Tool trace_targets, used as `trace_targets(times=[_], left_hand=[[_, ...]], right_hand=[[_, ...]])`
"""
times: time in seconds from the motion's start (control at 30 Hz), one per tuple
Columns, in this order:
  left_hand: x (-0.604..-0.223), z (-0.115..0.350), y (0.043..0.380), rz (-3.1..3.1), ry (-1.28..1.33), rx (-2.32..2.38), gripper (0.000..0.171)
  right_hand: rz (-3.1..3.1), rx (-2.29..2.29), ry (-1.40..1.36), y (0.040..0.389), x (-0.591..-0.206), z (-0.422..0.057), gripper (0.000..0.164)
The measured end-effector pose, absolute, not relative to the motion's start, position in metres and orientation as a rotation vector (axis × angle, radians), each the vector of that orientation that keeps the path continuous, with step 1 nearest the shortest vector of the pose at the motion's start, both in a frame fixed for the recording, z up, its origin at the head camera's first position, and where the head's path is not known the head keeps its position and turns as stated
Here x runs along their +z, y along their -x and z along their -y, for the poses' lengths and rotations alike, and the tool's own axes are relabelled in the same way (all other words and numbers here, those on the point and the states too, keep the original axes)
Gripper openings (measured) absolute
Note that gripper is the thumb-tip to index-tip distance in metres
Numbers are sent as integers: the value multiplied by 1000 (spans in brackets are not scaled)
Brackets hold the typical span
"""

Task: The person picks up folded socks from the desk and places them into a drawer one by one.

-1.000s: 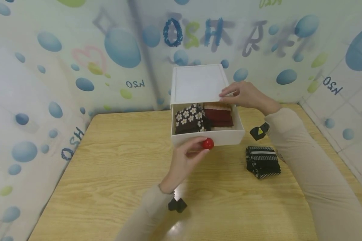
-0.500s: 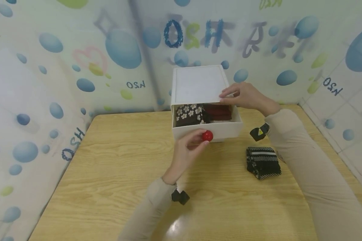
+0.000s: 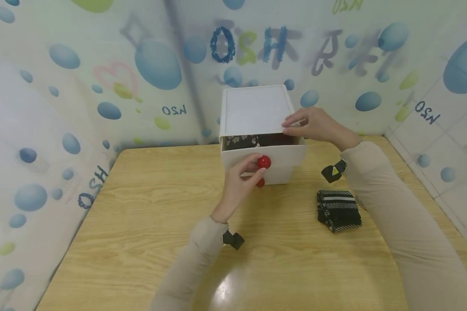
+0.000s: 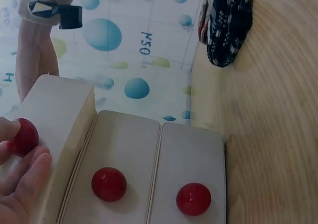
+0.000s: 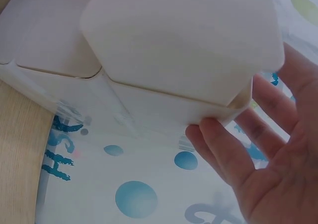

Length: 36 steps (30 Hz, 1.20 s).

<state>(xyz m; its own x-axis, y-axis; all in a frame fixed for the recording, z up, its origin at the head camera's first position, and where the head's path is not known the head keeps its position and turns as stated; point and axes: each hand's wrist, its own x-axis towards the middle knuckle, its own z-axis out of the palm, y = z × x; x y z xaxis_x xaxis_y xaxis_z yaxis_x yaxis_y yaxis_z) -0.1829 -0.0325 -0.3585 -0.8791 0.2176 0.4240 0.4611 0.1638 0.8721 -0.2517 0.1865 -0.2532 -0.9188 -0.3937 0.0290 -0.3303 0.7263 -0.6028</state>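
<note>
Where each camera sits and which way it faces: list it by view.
Head: worn on the head, facing forward and down at the white drawers and table; left hand, right hand and sleeves show.
Left wrist: on that wrist, looking across the drawer fronts towards the wall; left fingers show, and the right arm.
Right wrist: on that wrist, looking at the open top drawer; the right hand shows at right.
Head and left wrist share the red knob the left hand pinches and the folded cloth.
</note>
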Motion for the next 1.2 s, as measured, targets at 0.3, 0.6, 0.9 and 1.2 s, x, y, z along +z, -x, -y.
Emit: trace_targets(times=[0.3, 0.6, 0.9, 1.2], left_hand=[[-353, 32, 195, 2271, 673, -1784, 34], [-352, 32, 210, 2269, 670, -1776, 33], [-352, 34, 217, 2298, 693, -1729, 33], [-351, 38, 223, 2317, 716, -1700, 33]], right_hand=[[-2808, -941, 582, 250, -249, -187, 38], [-2799, -945, 561, 249, -248, -187, 39], [-2801, -937, 567, 248, -247, -186, 39], [-2802, -940, 576, 249, -249, -186, 39]])
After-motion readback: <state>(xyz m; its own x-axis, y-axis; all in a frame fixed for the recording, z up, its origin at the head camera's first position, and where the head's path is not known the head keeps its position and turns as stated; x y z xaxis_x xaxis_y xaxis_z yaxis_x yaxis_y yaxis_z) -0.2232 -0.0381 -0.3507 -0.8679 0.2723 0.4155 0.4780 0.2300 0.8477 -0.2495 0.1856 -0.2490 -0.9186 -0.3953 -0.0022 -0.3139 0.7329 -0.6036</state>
